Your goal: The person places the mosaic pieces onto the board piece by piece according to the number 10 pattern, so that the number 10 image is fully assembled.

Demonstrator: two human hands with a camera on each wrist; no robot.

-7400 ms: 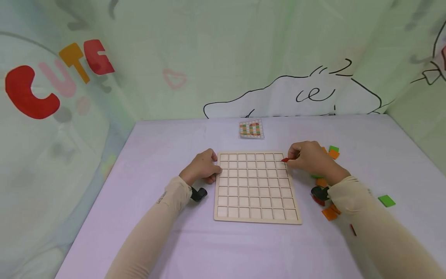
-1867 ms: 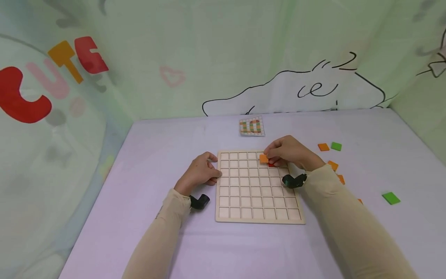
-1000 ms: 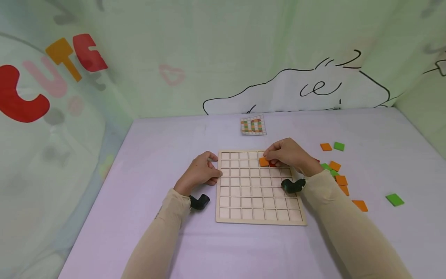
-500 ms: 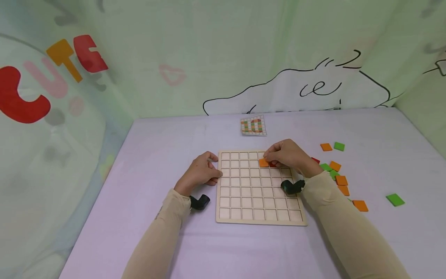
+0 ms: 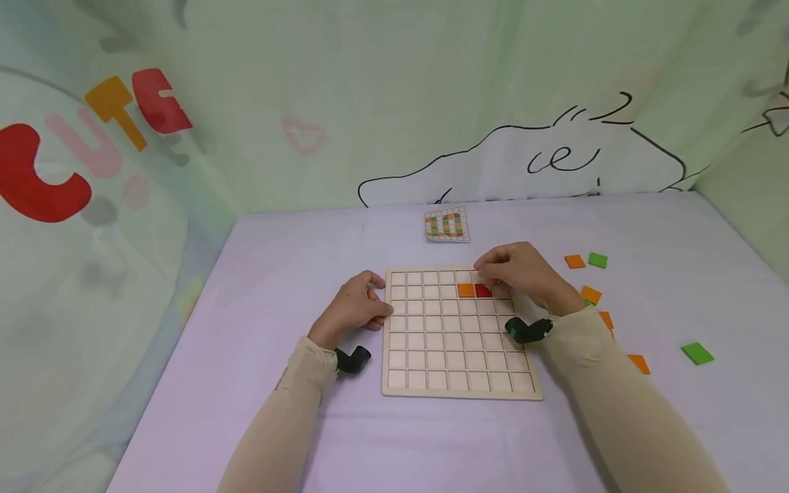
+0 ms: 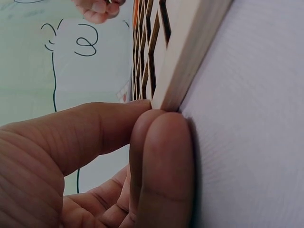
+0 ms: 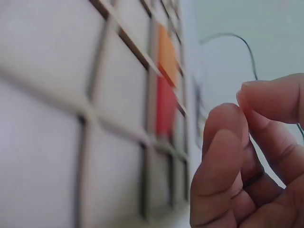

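A square wooden grid board (image 5: 435, 341) lies on the table. My left hand (image 5: 351, 305) pinches its left edge; the left wrist view shows thumb and fingers (image 6: 166, 156) against the rim (image 6: 190, 52). Near the back right of the board, an orange tile (image 5: 465, 290) and a red tile (image 5: 483, 291) lie side by side in neighbouring cells. Just right of them and over the board is my right hand (image 5: 524, 274), fingers loosely bent. The right wrist view shows that hand (image 7: 247, 166) holding nothing, beside the orange (image 7: 166, 52) and red (image 7: 165, 107) tiles.
A small card with a coloured grid pattern (image 5: 446, 224) lies behind the board. Loose tiles are scattered to the right, among them orange (image 5: 575, 261), green (image 5: 598, 260) and, farther out, another green one (image 5: 697, 353). My right sleeve partly covers some. A printed cloth hangs behind the table.
The right hand has let go of the orange tile and shifted slightly right. Both tiles now show uncovered, flat in their cells. The left hand stays at the board's edge.
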